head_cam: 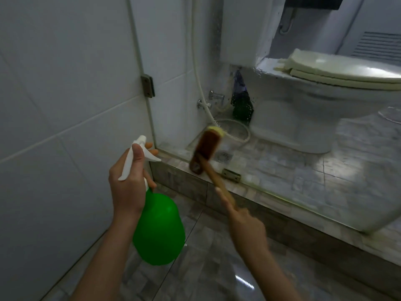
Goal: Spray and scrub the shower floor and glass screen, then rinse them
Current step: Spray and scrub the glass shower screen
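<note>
Gripping spray bottle [159,231] in left hand [128,187], brush [206,148] in right hand [245,227]; could rap glass screen [217,61] if swung hard

The room is looking dim and grey-blue. The strongest light is falling on the toilet [303,101], and its lid is shining with a white glare. Under the toilet, the raised tiles [312,170] are catching a soft bright patch. Further below, the dark floor [217,268] is reflecting one small white streak. Left of the toilet, the brush [206,151] and the right hand [245,224] are smearing with motion blur, while the green bottle [158,229] is showing sharper. Just left of the toilet, drops on the glass screen [243,105] are blurring the view. Far left of it, the wall [54,83] lines are bending from the wide lens.
</note>
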`<state>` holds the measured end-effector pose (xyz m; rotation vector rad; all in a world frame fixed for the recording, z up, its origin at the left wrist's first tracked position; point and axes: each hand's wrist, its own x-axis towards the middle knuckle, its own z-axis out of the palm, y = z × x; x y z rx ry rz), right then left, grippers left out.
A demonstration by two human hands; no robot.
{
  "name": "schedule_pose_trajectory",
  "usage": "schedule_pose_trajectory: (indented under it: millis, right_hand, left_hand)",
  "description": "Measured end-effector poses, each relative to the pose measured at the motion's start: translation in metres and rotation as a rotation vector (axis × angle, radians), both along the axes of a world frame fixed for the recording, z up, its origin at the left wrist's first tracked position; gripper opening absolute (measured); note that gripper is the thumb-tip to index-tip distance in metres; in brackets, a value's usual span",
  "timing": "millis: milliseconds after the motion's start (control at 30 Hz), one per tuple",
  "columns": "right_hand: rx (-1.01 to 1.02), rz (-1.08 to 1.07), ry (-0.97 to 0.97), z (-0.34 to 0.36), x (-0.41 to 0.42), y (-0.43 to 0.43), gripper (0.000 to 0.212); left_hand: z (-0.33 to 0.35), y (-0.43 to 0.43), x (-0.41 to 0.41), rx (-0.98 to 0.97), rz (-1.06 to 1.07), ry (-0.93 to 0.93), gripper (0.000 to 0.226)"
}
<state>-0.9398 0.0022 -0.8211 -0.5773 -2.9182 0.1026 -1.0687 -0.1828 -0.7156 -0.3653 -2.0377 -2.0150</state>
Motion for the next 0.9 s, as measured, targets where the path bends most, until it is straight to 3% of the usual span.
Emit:
schedule_pose_trajectory:
  millis: [100, 233, 400, 500, 667, 900]
  right_hand:
    - [0.01, 0.076, -0.066, 0.004, -0.032, -0.006, 0.091]
    - [-0.027, -0.024, 0.111, -0.014, 0.052, 0.034, 0.113]
    - [-0.236, -0.222, 0.241, -0.032, 0.18, 0.06, 0.057]
    - [-0.325, -0.244, 0.225, -0.054, 0.157, 0.038, 0.077]
    - [-0.089, -0.167, 0.191, -0.054, 0.093, 0.04, 0.113]
    - [-0.139, -0.245, 0.148, -0.043, 0.201, 0.096, 0.123]
  left_hand:
    - [0.002, 0.009, 0.004, -0.002, -0.005, -0.003, 0.032]
    - [0.002, 0.026, 0.009, -0.003, -0.035, 0.0, 0.031]
    - [0.001, 0.046, 0.026, -0.045, -0.083, 0.002, 0.029]
    - [0.004, 0.057, 0.035, -0.038, -0.133, 0.012, 0.03]
    - [0.011, 0.07, 0.049, -0.009, -0.187, 0.036, 0.032]
    - [0.016, 0.068, 0.056, -0.006, -0.207, 0.046, 0.029]
